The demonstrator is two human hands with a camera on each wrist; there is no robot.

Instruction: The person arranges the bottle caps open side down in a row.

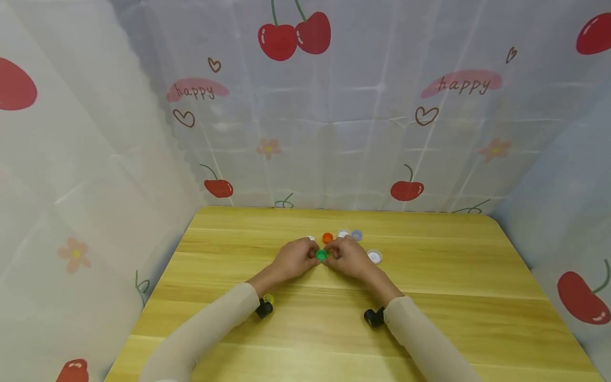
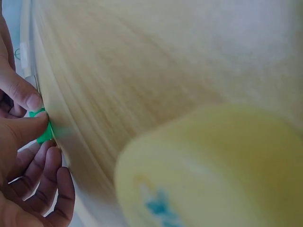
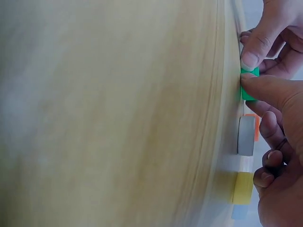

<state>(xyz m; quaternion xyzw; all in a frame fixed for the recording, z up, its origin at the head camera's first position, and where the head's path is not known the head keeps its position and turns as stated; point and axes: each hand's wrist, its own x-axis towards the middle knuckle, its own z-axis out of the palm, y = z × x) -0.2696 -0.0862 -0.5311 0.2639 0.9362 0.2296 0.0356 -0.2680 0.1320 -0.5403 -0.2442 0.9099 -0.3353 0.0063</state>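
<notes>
1. Green bottle cap (image 1: 321,255): toward far side of wood-grain table (image 1: 324,334), between both hands, hollow side looks up; resting on wood or just above it, can't tell
2. Left hand (image 1: 296,258): thumb and fingers pinch the cap from the left
3. Right hand (image 1: 350,258): pinches same cap from the right; thumbs close together on its near side
4. Handling (judged): likely hard moulded plastic, very light, stiff, not fragile; smooth wall might slip, could skid if nudged
5. Hold: side wall, thumb opposite fingertip; small rim, so little room for two hands
6. Around: orange cap (image 1: 327,237) just beyond; white cap (image 1: 343,233) and pale purple cap (image 1: 357,235) past right hand; yellow cap (image 1: 269,299) by left sleeve (image 1: 210,323)
</notes>
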